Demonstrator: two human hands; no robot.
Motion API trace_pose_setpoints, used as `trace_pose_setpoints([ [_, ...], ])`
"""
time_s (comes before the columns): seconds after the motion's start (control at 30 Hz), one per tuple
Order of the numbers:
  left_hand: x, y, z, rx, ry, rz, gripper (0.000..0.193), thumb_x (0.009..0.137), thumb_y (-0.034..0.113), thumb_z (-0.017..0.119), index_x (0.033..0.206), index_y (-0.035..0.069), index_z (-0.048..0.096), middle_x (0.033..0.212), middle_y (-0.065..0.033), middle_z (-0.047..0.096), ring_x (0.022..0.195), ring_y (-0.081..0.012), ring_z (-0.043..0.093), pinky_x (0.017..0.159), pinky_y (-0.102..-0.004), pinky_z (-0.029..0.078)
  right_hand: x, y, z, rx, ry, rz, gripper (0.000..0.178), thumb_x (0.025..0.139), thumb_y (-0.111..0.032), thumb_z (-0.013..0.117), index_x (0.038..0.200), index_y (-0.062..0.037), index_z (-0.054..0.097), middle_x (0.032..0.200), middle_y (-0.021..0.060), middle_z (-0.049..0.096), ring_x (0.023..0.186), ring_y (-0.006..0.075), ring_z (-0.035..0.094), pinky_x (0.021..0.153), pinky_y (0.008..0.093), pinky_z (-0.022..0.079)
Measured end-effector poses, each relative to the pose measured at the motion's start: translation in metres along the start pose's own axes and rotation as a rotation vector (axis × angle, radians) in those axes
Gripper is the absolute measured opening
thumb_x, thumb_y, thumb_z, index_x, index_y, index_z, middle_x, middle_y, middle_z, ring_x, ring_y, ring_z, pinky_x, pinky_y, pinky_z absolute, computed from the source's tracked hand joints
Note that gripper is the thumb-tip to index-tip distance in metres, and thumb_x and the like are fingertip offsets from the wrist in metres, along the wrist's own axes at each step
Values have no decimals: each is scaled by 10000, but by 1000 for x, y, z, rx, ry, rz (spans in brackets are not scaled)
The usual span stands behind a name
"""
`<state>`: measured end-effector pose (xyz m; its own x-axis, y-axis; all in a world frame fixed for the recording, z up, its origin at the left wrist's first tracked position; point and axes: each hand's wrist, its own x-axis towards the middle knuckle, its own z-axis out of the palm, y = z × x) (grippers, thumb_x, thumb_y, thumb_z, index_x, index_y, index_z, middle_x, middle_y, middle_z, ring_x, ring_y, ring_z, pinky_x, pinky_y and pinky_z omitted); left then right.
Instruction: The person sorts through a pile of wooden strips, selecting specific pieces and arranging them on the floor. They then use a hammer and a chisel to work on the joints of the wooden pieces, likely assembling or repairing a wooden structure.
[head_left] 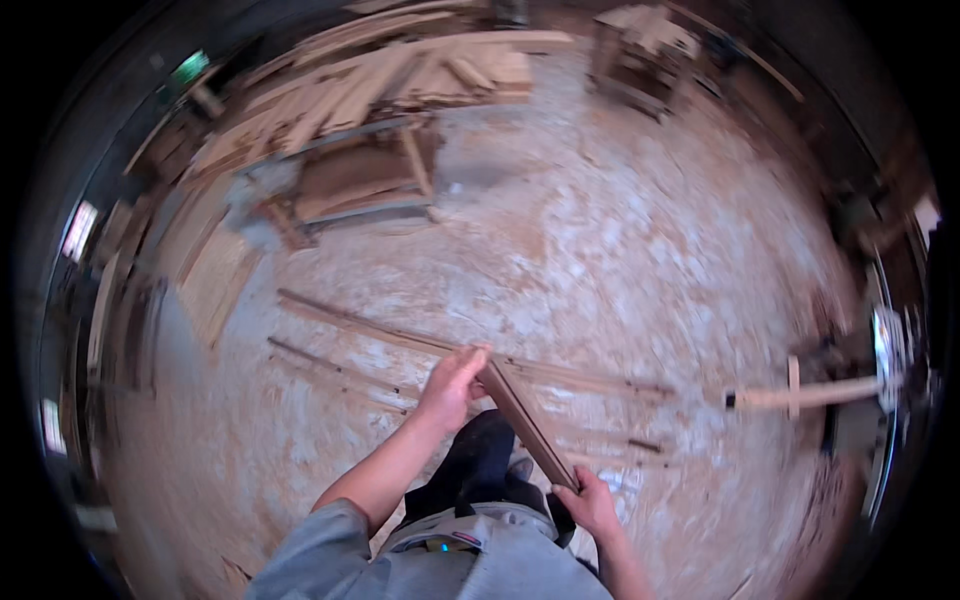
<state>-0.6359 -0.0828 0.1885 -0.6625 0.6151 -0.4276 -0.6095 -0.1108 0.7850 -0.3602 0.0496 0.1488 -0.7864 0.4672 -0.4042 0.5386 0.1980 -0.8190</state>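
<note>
Between my two hands is a brown wooden strip (527, 422), with a lengthwise groove or dark line along it, held at a slant in front of my body. My left hand (458, 384) grips its upper end, fingers closed round the edge. Around the lower end my right hand (590, 502) is closed, thumb on top. Beneath the held strip, a long thin wooden piece (370, 327) lies on the floor, running left to right. A shorter wooden piece (335, 367) lies nearer to me, roughly parallel. Motion blur softens their details.
A workbench (365, 190) stacked with wooden boards (350, 95) stands at the far left. Pale planks (215, 280) lie beside it. At the far right is a small wooden stand (645, 60). A wooden bar with a crosspiece (810, 394) juts in from the right.
</note>
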Motion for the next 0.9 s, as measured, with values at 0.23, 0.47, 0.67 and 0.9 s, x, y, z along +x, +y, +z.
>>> trace_pose_setpoints([
  [0.23, 63, 37, -19, 41, 87, 28, 215, 937, 307, 563, 1033, 118, 600, 919, 48, 570, 834, -56, 545, 684, -259, 478, 99, -30, -16, 66, -210, 36, 229, 794, -146, 713, 929, 14, 617, 702, 60, 613, 627, 98, 560, 575, 273, 460],
  [0.47, 233, 95, -23, 53, 100, 126, 192, 945, 233, 502, 1039, 98, 602, 940, 0, 591, 873, -100, 581, 704, -278, 505, 264, -92, -39, -246, -80, -16, 383, 726, -248, 773, 966, 5, 615, 763, 175, 634, 671, 311, 629, 621, 384, 497],
  [0.67, 447, 182, -40, 84, 111, 119, 178, 925, 212, 482, 959, 98, 614, 900, -5, 601, 782, -91, 573, 621, -243, 472, 459, -176, -41, -282, 25, 39, 485, 740, -291, 769, 1092, -1, 604, 846, 194, 649, 791, 338, 648, 697, 398, 511],
  [0.9, 563, 329, -64, -52, 197, 153, 309, 958, 333, 527, 1089, 55, 561, 914, -24, 597, 823, -100, 584, 701, -251, 481, 617, -305, -49, -152, -105, -32, 352, 781, -246, 742, 1009, -3, 629, 813, 154, 641, 767, 297, 630, 696, 363, 497],
])
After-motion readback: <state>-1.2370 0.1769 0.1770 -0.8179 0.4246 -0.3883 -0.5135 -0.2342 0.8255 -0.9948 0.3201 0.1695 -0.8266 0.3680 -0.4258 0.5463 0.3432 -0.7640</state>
